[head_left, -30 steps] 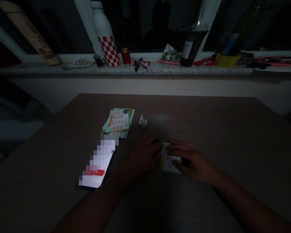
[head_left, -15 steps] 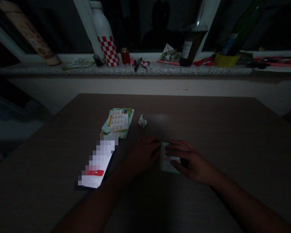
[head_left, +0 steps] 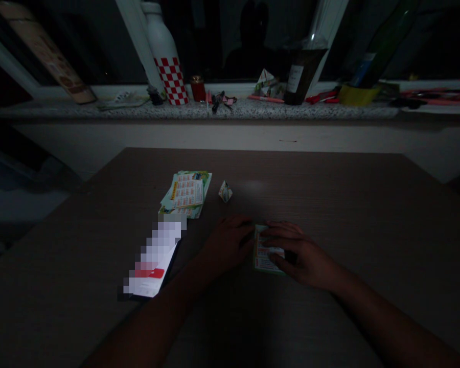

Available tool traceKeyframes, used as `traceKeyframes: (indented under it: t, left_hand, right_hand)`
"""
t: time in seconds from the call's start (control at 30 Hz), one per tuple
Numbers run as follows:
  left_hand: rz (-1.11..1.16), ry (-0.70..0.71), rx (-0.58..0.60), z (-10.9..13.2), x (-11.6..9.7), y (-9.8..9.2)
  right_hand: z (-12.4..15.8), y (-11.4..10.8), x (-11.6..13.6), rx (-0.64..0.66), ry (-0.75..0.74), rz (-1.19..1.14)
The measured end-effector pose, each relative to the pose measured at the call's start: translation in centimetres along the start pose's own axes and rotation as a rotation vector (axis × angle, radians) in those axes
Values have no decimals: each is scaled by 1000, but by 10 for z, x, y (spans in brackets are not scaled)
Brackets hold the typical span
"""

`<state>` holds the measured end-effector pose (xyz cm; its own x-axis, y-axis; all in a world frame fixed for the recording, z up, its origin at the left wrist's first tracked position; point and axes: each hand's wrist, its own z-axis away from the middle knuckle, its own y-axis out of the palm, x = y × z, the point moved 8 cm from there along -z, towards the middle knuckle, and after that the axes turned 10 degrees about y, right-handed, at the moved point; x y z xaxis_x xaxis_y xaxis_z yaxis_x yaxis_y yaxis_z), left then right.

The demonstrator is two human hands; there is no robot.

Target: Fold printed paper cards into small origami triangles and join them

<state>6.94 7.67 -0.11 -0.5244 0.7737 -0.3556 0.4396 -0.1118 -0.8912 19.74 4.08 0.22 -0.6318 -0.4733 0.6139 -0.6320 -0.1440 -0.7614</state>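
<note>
- printed sheet point(head_left: 263, 258) lies on the counter point(head_left: 348, 204) between both hands. it looks partly folded, not finished.
- right hand point(head_left: 299, 253) is spread flat, fingers pressing the sheet's top; left hand point(head_left: 228, 245) touches its left edge, grip too dark to tell.
- beyond the left hand: one small folded piece point(head_left: 225, 191), seemingly done; stack of flat sheets point(head_left: 186, 194) untouched.

printed paper card point(head_left: 263, 254) | flat on table | pinned under both hands' fingers

Both hands press a printed paper point(head_left: 263, 255) flat on the table point(head_left: 329, 204): left hand point(head_left: 228, 244) at its left edge, right hand point(head_left: 301, 253) on top. A stack of leaflets point(head_left: 186, 194) and a small folded paper point(head_left: 225, 191) lie beyond.
</note>
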Motion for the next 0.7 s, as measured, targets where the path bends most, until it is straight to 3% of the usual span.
traceKeyframes:
  t: [0.53,0.7]
  left_hand:
    - [-19,-21,-1,-1,0,1]
    - [-40,-37,0,-1,-1,0]
  right_hand:
    - [-2,1,3,13,-7,14]
    - [1,-2,-1,-59,29,29]
